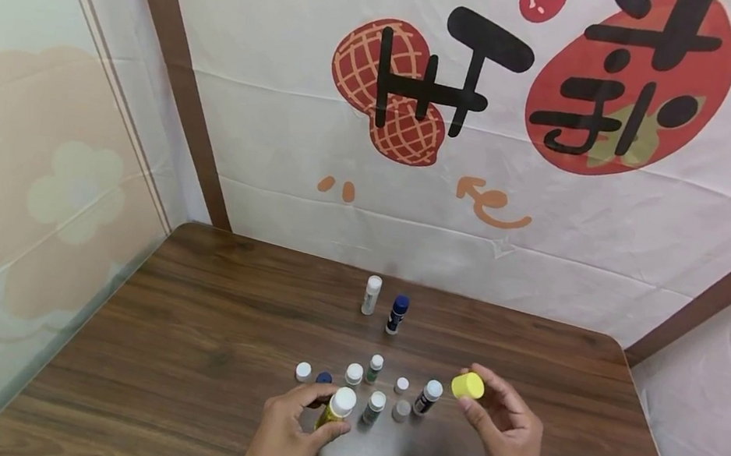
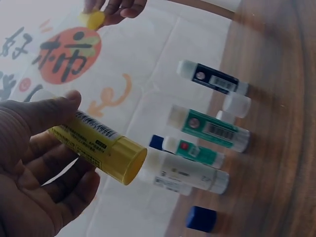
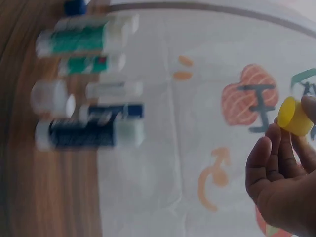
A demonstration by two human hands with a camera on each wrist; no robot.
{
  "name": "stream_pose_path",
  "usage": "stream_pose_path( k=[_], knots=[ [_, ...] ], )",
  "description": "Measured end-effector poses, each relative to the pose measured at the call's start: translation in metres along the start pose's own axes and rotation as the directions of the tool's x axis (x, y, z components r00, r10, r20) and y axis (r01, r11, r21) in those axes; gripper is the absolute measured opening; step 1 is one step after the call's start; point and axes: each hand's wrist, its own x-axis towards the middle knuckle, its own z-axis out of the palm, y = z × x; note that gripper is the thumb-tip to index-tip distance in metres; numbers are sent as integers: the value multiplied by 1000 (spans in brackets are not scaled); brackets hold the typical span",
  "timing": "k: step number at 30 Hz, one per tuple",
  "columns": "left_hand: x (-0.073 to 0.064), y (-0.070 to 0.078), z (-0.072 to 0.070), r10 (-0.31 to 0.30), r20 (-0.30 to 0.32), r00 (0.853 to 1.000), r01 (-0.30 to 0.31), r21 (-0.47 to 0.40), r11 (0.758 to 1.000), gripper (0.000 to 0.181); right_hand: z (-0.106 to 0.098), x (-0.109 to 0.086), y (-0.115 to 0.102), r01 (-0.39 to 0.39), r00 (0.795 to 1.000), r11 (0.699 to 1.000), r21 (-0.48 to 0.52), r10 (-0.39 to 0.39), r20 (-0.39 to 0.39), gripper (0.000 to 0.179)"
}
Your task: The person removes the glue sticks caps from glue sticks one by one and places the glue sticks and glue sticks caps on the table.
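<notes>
My left hand (image 1: pixel 287 431) grips a yellow glue stick (image 2: pixel 101 143) between thumb and fingers, held up over the front of the table. Its cap is off and the white top faces up in the head view. Off to the right, my right hand (image 1: pixel 511 431) pinches a yellow cap (image 1: pixel 468 386) with thumb and fingertips. The right wrist view shows that cap's open end. Between the hands stand uncapped glue sticks: a dark blue one (image 1: pixel 427 399), a larger green one (image 1: pixel 373 409), a small green one (image 1: pixel 374 370) and a white one (image 1: pixel 354 374).
Loose caps lie among the glue sticks: a white cap (image 1: pixel 304 372), a blue cap (image 2: pixel 201 219), a small white cap (image 1: pixel 402 385) and a translucent cap (image 1: pixel 401 410). Farther back stand a slim white glue stick (image 1: pixel 371 296) and a blue-capped one (image 1: pixel 397 315). A printed cloth (image 1: pixel 281 129) hangs behind the table.
</notes>
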Motion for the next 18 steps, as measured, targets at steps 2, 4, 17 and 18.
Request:
stream_pose_path(
  k=[2,4,17,18],
  knots=[
    [-1,-4,3,-15,-12,1000,16,22,1000,39,-4,3,8,-35,998,997,-74,31,-49,40],
    [-2,-9,4,-37,-10,999,38,37,999,38,-8,7,17,-74,994,986,-152,60,-93,39],
    [-4,-29,18,-140,43,989,137,80,987,35,-25,30,86,-204,967,817,-539,254,19,34],
    [-4,-30,19,-149,51,988,144,87,986,35,-26,32,91,-196,965,812,-551,260,40,34]
  ],
)
